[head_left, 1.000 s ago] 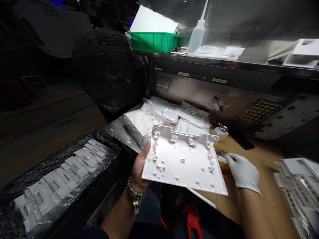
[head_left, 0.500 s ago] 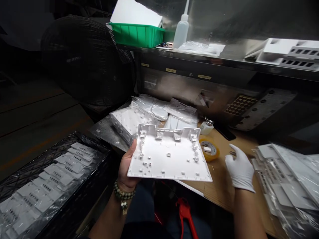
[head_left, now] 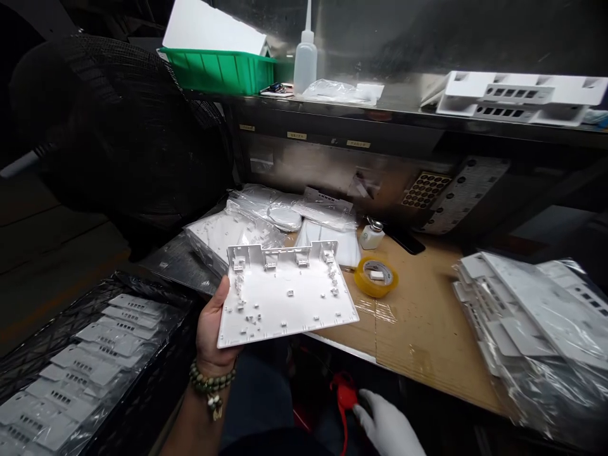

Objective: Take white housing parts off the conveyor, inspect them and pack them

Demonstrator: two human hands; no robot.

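Note:
A white plastic housing panel (head_left: 289,291) with small posts and clips on its inner face is tilted up before me. My bare left hand (head_left: 215,329) grips its left edge, thumb on top, a beaded bracelet on the wrist. My right hand (head_left: 387,424), in a white glove, is low over my lap beside a red-handled tool (head_left: 344,396). Its fingers are apart and reach the red handle, part of which they hide. The working end of the tool is lost in the dark.
Yellow tape (head_left: 376,278), a white pump bottle (head_left: 372,235) and a black phone (head_left: 405,239) lie on the cardboard bench top (head_left: 427,304). Bagged panels (head_left: 527,316) are stacked right. A crate of panels (head_left: 102,354) stands left. The shelf holds a green bin (head_left: 213,71) and squeeze bottle (head_left: 304,63).
My gloved right hand has come down from the bench top to the red-handled tool at my lap. My left hand still holds the panel. The view has turned to the right.

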